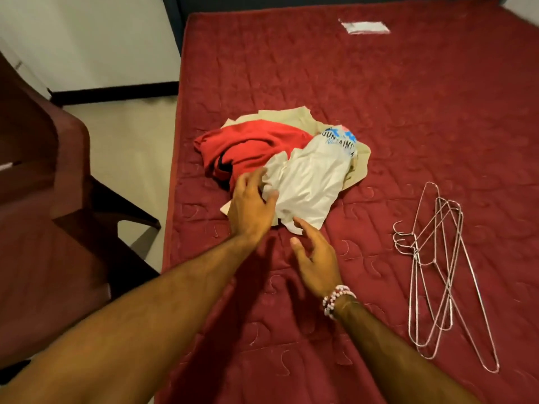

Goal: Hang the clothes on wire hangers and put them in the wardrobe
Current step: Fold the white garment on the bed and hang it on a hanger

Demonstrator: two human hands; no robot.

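Your left hand [250,205] rests spread on the white shirt [312,182], likely to gather it; your right hand [316,258] hovers spread just short of it.

We see a deep red quilted mattress [408,112], its cover stitched all over with curling swirls and straight lines, and on it a small white rectangular label [366,27]. Among the clothes, a bright red fabric garment [250,144] carries a black trim. A white cotton T-shirt [309,182] bears blue printed lettering, and a pale cream cloth garment [291,118] is plain. The thin wire hangers [437,272] look silvery with a pink cast. We also note a pink and white bead bracelet [338,298], a dark maroon plastic chair [43,176], a cream floor [122,135] and a white wall [102,39] with black skirting [116,93].
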